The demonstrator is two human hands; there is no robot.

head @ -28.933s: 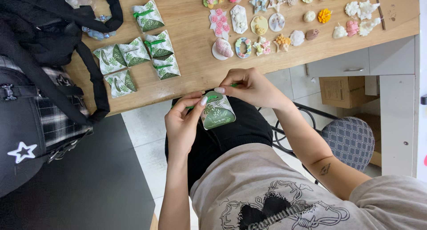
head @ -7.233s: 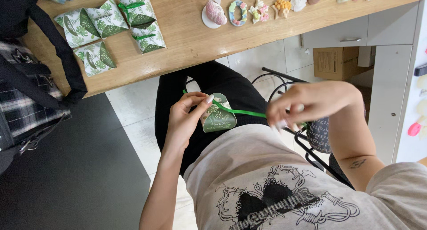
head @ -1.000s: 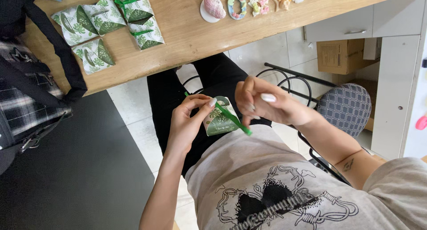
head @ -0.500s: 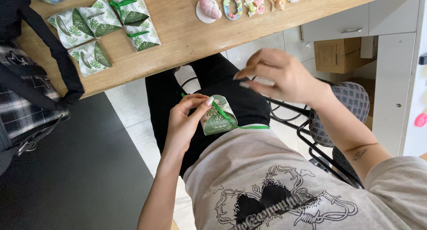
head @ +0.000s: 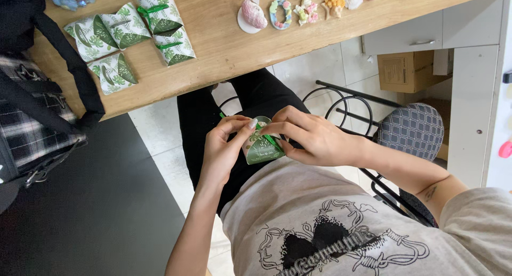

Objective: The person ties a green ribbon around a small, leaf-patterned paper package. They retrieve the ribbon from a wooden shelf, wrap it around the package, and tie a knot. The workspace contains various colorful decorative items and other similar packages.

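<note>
Left hand [head: 224,148] grips small green leaf-print box [head: 262,149] at frame centre, over lap. Right hand [head: 312,140] pinches green ribbon [head: 269,139] on box top. I judge: keep ribbon taut, box steady, knot centred. Finished boxes [head: 130,33] upper left on wooden table [head: 224,46].
</note>
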